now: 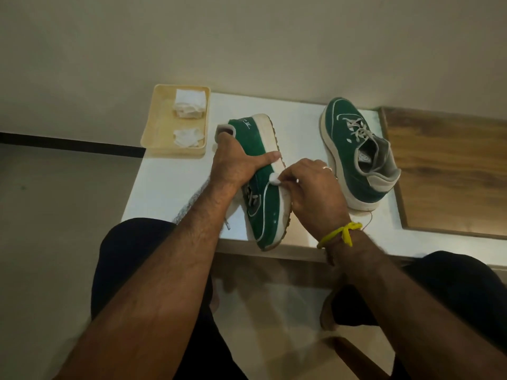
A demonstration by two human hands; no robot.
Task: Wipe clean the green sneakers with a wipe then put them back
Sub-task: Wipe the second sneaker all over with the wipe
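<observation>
We are mid-wipe on the first of the two green sneakers. Our left hand (pixel 236 163) grips the near sneaker (pixel 263 185), fingers tucked into the collar and thumb laid along the green upper, holding it tipped on its side on the white table (pixel 170 174) with the sole turned to our right. Our right hand (pixel 310 187) pinches a small white wipe (pixel 275 179) and presses it where the green side meets the pale midsole, about halfway along the shoe. Pale specks show on the green toward the toe end nearest us, so we judge that stretch not yet cleaned; we cannot tell whether the heel half or the hidden far side is done. The second sneaker (pixel 359 154) stands upright on its sole, well apart to the right, near the wooden panel (pixel 444 171), laces loose; nothing shows whether it has been wiped, and we take it as waiting. At the table's far left corner the yellow tray (pixel 162 127) holds a folded stack of wipes (pixel 189 102) at the back and a crumpled wipe (pixel 189 137) nearer us, perhaps used. By our reckoning: this side to finish, the rest of the shoe, the second sneaker, then both put back; where they belong we cannot see.
</observation>
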